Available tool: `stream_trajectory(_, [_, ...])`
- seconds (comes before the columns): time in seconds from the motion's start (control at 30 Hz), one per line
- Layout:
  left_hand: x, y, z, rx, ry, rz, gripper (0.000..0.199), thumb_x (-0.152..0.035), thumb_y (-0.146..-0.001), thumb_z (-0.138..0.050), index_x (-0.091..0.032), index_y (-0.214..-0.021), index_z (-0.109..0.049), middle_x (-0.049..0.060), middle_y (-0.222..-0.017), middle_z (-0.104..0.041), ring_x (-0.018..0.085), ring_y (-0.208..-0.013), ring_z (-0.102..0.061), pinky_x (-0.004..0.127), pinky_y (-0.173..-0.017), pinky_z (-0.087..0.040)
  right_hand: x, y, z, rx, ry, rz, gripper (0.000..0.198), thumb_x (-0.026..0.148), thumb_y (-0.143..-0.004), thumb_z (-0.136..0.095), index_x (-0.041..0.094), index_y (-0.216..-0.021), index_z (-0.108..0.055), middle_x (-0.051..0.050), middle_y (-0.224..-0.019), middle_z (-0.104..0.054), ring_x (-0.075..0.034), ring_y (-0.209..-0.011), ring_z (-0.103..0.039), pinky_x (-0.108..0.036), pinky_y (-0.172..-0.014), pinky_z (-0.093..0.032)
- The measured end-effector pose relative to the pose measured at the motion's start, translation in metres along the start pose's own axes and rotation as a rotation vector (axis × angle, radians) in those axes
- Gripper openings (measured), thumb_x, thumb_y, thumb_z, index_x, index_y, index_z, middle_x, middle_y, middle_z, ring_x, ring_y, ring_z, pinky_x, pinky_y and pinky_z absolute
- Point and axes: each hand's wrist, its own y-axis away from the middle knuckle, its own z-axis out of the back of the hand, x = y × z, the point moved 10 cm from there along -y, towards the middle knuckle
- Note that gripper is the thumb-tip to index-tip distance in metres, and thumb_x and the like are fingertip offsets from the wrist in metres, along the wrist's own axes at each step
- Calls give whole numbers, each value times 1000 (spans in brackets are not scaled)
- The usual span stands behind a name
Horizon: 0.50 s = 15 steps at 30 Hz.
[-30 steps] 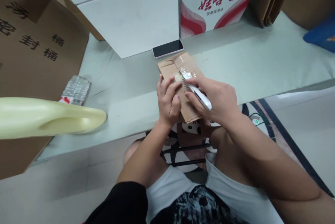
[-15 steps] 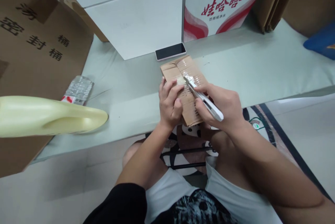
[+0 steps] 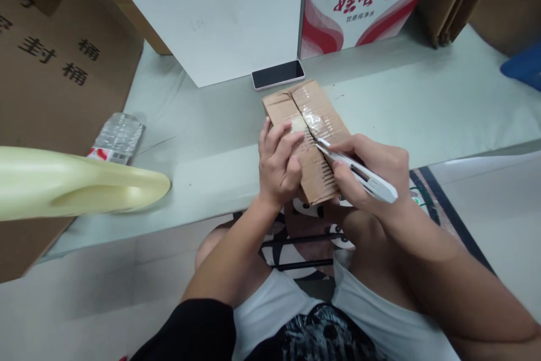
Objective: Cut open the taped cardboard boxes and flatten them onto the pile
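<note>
While the left hand (image 3: 279, 166) presses down on the taped cardboard parcel (image 3: 310, 141) at the table's (image 3: 422, 107) near edge, the right hand (image 3: 372, 172) grips a white utility knife (image 3: 359, 172), blade on the centre seam. Compared with a second ago, the blade has been drawn nearer along the tape (cut judged well advanced). A phone (image 3: 278, 74) lies just beyond the parcel; a crushed water bottle (image 3: 116, 138) lies well left.
</note>
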Motion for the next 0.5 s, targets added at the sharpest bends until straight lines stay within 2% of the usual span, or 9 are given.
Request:
stream_trajectory(0.27, [-3, -2, 1, 3, 9, -9, 41, -37, -101, -31, -23, -123, -62, 10, -135, -63, 26, -135, -55, 50, -130, -25, 5, 7, 13, -138, -82, 104, 12, 24, -89, -57, 22, -92, -69, 1, -67, -71, -13, -52, -62, -25, -50, -46])
stream_trajectory(0.5, [-2, -3, 0, 17, -33, -2, 44, -41, -103, -28, -21, -122, -63, 10, -133, -64, 27, -135, -56, 53, -129, -27, 8, 7, 15, -121, -69, 192, 15, 24, -94, -56, 24, -95, -72, 0, -77, -76, -14, -59, -68, -26, -55, -49])
